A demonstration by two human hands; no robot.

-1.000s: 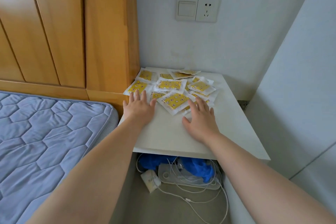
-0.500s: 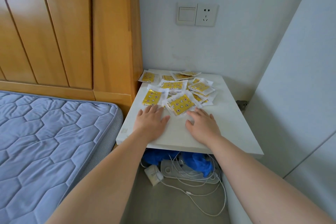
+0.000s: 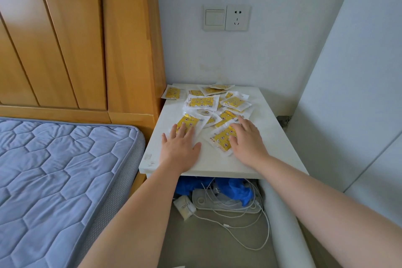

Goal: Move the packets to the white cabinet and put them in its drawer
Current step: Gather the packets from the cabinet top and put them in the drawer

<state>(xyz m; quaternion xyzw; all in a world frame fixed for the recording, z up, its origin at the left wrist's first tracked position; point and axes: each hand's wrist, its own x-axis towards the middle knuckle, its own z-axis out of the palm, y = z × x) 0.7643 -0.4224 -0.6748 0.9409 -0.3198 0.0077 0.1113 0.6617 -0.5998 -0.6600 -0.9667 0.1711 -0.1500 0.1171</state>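
At centre frame, on the white tabletop [image 3: 269,137], the yellow packets [image 3: 203,101] lie scattered from the far edge to the middle, several overlapping. Left hand [image 3: 180,148] lies flat, fingers straight and spread, fingertips resting on the nearest left packet [image 3: 188,122]; right hand [image 3: 247,140] lies flat likewise, fingers straight, covering part of the nearest right packet [image 3: 221,138]. Neither hand pinches anything; below the tabletop, lower centre, white cables [image 3: 243,217] and blue material [image 3: 236,189] are visible.

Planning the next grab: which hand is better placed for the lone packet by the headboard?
Left, probably: the left hand lies nearer the lone packet; the right hand rests farther right.
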